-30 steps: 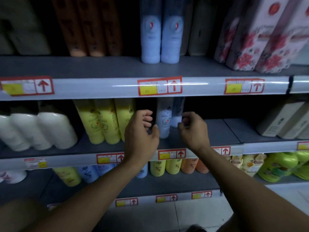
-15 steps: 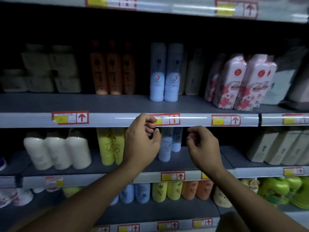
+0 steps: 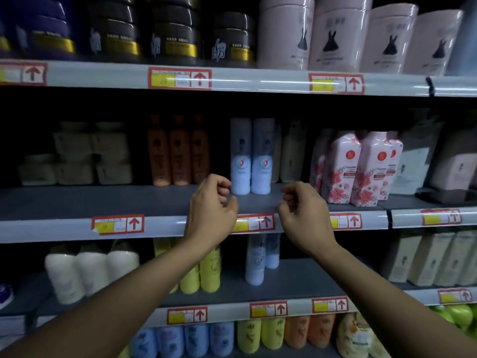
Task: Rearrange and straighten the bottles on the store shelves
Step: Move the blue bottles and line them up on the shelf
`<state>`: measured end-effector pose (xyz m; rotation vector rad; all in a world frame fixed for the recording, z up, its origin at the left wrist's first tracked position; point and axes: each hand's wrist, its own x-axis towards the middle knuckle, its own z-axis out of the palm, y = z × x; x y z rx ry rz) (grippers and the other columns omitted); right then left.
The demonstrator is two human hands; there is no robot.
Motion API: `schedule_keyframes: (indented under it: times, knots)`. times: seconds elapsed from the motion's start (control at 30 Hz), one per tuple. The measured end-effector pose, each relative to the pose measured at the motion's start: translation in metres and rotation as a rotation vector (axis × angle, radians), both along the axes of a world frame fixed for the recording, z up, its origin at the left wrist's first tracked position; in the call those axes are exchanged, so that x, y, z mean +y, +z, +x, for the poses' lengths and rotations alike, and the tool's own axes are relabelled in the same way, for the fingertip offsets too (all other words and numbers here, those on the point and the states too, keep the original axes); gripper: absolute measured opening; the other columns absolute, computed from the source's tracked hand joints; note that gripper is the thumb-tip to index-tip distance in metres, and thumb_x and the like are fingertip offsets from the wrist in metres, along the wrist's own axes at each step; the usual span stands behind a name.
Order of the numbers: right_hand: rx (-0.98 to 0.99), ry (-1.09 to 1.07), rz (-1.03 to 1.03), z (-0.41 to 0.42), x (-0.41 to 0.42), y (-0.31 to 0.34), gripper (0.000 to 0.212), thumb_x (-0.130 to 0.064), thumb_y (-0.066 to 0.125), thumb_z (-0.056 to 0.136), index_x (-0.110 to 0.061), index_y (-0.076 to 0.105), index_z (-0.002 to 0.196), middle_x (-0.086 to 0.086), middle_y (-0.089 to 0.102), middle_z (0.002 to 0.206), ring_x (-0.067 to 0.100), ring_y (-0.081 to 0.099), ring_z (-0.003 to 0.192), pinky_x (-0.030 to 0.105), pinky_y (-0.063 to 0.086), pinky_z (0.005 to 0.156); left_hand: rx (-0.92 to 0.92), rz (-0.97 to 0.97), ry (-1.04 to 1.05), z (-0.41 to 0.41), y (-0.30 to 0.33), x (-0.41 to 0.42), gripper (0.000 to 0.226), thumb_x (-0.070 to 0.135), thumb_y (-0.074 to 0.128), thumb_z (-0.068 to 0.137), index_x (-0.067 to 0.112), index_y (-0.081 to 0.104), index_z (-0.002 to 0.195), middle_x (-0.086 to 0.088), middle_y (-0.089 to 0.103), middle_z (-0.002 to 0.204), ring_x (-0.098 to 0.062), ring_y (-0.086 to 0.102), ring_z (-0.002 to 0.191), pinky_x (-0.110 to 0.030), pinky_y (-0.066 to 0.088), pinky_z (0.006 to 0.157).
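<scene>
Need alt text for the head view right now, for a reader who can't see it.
Both hands, left and right, hover loosely curled and empty before two pale blue bottles standing side by side on a grey store shelf, orange bottles to their left.

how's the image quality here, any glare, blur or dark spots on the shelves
Head view: dim overall, with the back of the middle shelf nearly black behind the orange bottles; glare streaks run along the shelf edge strip and the pink canisters; the white bottles at lower left are motion-smeared; wide-angle bending curves the shelves toward the frame edges.
</scene>
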<state>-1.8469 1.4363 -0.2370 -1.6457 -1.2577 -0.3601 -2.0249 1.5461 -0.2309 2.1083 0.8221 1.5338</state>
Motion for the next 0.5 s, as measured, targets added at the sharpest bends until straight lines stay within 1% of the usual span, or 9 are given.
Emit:
schedule_keyframes:
  times: [0.17, 0.27, 0.37, 0.43, 0.5]
  knots:
    - [0.032, -0.032, -0.062, 0.012, 0.024, 0.011, 0.029, -0.018, 0.066, 0.090, -0.018, 0.063, 0.118, -0.002, 0.063, 0.110, 0.013, 0.061, 0.098, 0.035, 0.053, 0.091, 0.069, 0.003, 0.010, 0.010, 0.010, 0.032, 0.026, 0.014, 0.074, 0.086, 0.022, 0.061, 0.107, 0.000, 0.064, 0.102, -0.006, 0.060, 0.078, -0.025, 0.050, 0.076]
    - [0.025, -0.050, -0.092, 0.020, 0.044, 0.016, 0.031, -0.024, 0.067, 0.089, -0.016, 0.062, 0.119, 0.002, 0.065, 0.113, 0.021, 0.064, 0.103, 0.037, 0.052, 0.092, 0.124, -0.026, 0.037, 0.022, 0.014, 0.054, 0.031, 0.017, 0.077, 0.086, 0.016, 0.063, 0.114, -0.003, 0.065, 0.110, -0.013, 0.062, 0.082, -0.029, 0.052, 0.082]
    - [0.046, -0.061, -0.172, 0.027, 0.066, 0.021, 0.042, -0.029, 0.069, 0.091, -0.014, 0.056, 0.128, 0.007, 0.065, 0.123, 0.028, 0.063, 0.112, 0.039, 0.051, 0.094, 0.202, -0.076, 0.053, 0.036, 0.017, 0.074, 0.045, 0.024, 0.079, 0.087, 0.014, 0.060, 0.127, -0.006, 0.063, 0.122, -0.019, 0.063, 0.097, -0.026, 0.049, 0.088]
    - [0.066, -0.061, -0.216, 0.032, 0.080, 0.023, 0.051, -0.034, 0.071, 0.090, -0.013, 0.052, 0.133, 0.010, 0.066, 0.129, 0.033, 0.062, 0.118, 0.040, 0.051, 0.095, 0.258, -0.102, 0.063, 0.045, 0.018, 0.086, 0.057, 0.029, 0.080, 0.087, 0.013, 0.056, 0.136, -0.008, 0.063, 0.131, -0.024, 0.064, 0.112, -0.029, 0.049, 0.096]
    - [0.087, -0.057, -0.255, 0.035, 0.093, 0.027, 0.059, -0.035, 0.073, 0.090, -0.011, 0.047, 0.137, 0.013, 0.065, 0.133, 0.037, 0.061, 0.122, 0.042, 0.050, 0.097, 0.279, -0.133, 0.064, 0.053, 0.019, 0.095, 0.065, 0.033, 0.081, 0.087, 0.013, 0.053, 0.142, -0.008, 0.062, 0.139, -0.026, 0.063, 0.122, -0.033, 0.049, 0.103]
